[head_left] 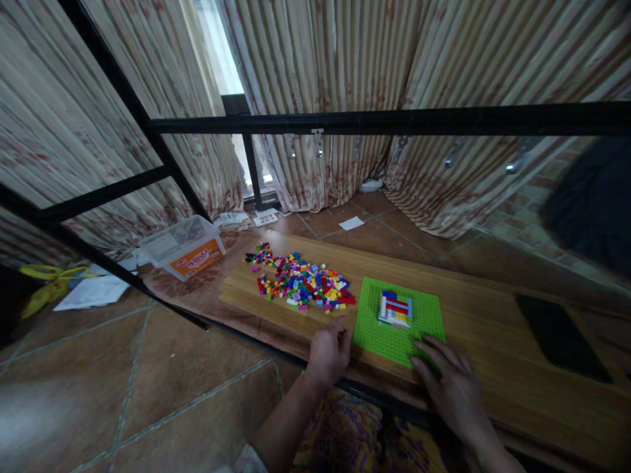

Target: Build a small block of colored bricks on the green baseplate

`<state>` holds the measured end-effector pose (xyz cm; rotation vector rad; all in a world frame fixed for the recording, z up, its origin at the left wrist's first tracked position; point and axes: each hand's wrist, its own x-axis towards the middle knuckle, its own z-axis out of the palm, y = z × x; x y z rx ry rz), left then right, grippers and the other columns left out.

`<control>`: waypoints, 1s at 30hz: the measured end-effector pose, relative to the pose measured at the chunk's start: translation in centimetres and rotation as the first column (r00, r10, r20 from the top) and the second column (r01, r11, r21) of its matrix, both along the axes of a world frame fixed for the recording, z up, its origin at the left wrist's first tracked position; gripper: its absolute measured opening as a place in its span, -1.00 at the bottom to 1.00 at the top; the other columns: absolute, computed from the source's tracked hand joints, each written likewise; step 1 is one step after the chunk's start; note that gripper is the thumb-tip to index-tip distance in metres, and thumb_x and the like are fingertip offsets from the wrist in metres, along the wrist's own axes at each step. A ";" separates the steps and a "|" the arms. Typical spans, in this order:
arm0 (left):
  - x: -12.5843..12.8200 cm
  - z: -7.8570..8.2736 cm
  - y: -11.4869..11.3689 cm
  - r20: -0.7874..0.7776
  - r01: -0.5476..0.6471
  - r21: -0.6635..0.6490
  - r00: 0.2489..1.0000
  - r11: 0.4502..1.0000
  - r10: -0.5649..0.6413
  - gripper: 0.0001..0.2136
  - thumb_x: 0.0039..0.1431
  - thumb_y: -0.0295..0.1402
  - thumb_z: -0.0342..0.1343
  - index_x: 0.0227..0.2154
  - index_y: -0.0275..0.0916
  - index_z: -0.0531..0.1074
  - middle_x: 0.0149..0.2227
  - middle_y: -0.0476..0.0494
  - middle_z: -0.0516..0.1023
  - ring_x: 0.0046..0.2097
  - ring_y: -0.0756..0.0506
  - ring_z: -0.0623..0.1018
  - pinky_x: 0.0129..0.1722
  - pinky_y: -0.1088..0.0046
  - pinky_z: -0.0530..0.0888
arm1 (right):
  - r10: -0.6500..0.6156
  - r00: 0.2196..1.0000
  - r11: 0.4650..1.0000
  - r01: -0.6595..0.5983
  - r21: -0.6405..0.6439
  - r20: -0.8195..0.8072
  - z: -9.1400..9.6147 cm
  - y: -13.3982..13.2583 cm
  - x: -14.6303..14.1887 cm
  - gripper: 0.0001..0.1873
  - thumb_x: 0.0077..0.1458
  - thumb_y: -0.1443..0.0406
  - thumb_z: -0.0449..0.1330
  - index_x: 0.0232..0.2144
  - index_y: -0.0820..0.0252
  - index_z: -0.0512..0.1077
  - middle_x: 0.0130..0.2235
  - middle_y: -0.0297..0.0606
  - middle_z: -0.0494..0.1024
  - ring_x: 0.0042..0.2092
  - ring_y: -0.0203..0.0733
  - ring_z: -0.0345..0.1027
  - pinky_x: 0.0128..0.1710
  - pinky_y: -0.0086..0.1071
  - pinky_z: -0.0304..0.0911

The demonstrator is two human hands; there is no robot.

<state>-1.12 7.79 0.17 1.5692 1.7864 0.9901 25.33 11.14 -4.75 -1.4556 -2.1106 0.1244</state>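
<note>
A green baseplate point(377, 335) lies on a wooden table point(493, 341), with a small block of red, blue, yellow and white bricks point(395, 309) built on it. To its left spreads a pile of loose coloured bricks point(302, 281). My left hand point(328, 351) rests at the table's near edge just left of the baseplate, fingers curled in; what they hold, if anything, is hidden. My right hand point(451, 384) lies flat with fingers stretched onto the baseplate's near right corner, holding nothing.
A clear plastic tub with an orange label point(183, 247) stands at the table's far left end. A dark flat rectangle point(559, 335) lies on the table at right. Black metal bars point(394, 121) cross ahead. Papers lie on the tiled floor by striped curtains.
</note>
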 end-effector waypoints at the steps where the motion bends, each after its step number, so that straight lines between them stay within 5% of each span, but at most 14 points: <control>1: -0.8 0.0 0.2 -0.013 -0.038 0.000 0.999 0.999 0.038 -0.63 0.21 -0.39 -0.05 0.06 -0.21 0.39 -0.31 -0.11 0.61 -0.29 -0.09 0.58 -0.23 0.42 0.48 | 0.008 1.000 1.000 -0.008 -0.011 -0.008 0.0 0.2 0.4 -0.53 0.18 -0.04 0.00 -0.08 0.08 0.48 0.05 -0.16 0.48 0.02 0.05 0.34 0.04 0.03 0.22; 7: -3.1 -0.1 2.2 -0.178 -0.127 0.104 0.973 0.986 0.144 -0.70 0.19 -0.42 0.00 -0.03 -0.18 0.44 -0.16 -0.15 0.57 -0.18 -0.10 0.57 -0.17 0.40 0.48 | -0.051 0.988 0.998 0.048 -0.028 -0.143 2.0 -0.6 -1.5 -0.71 0.15 0.07 0.04 -0.21 -0.07 0.51 -0.08 -0.13 0.56 -0.05 0.11 0.41 0.00 0.07 0.26; 12: -3.6 -0.7 3.4 -0.247 -0.144 0.171 0.951 0.975 0.184 -0.73 0.20 -0.46 -0.02 -0.07 -0.21 0.45 -0.13 -0.18 0.53 -0.17 -0.11 0.55 -0.15 0.37 0.48 | 0.090 0.963 0.989 -0.116 -0.088 -0.255 4.5 -1.6 -7.6 -0.75 0.18 0.16 0.03 -0.20 -0.07 0.49 -0.14 -0.16 0.57 -0.10 0.06 0.44 -0.05 0.00 0.32; 16: -4.2 -1.7 3.5 -0.230 -0.152 0.249 0.950 0.956 0.211 -0.75 0.21 -0.49 -0.02 -0.08 -0.25 0.44 -0.18 -0.17 0.51 -0.17 -0.09 0.52 -0.13 0.40 0.47 | 0.172 0.959 0.975 -0.199 -0.104 -0.223 5.6 0.7 -12.5 -0.69 0.21 0.29 -0.02 -0.11 0.13 0.46 -0.11 -0.15 0.53 -0.05 -0.05 0.40 0.01 -0.12 0.31; 23: -4.4 -2.6 3.5 -0.172 -0.128 0.294 0.968 0.947 0.185 -0.76 0.23 -0.44 0.00 -0.06 -0.23 0.40 -0.18 -0.16 0.48 -0.19 -0.06 0.50 -0.15 0.42 0.46 | 0.192 0.980 0.974 -0.196 -0.116 -0.049 4.5 6.0 -16.8 -0.60 0.13 0.46 -0.04 -0.04 0.34 0.44 -0.06 -0.02 0.46 -0.04 -0.05 0.36 0.02 -0.20 0.28; 30: -4.4 -2.1 3.3 -0.143 -0.090 0.299 0.980 0.950 0.138 -0.78 0.24 -0.44 -0.01 -0.08 -0.22 0.41 -0.16 -0.17 0.48 -0.17 -0.07 0.49 -0.15 0.43 0.46 | 0.135 0.988 0.984 -0.142 -0.104 -0.077 3.6 6.4 -16.9 -0.68 0.16 0.41 -0.04 -0.15 0.24 0.47 -0.16 -0.10 0.48 -0.15 -0.10 0.37 -0.06 -0.22 0.30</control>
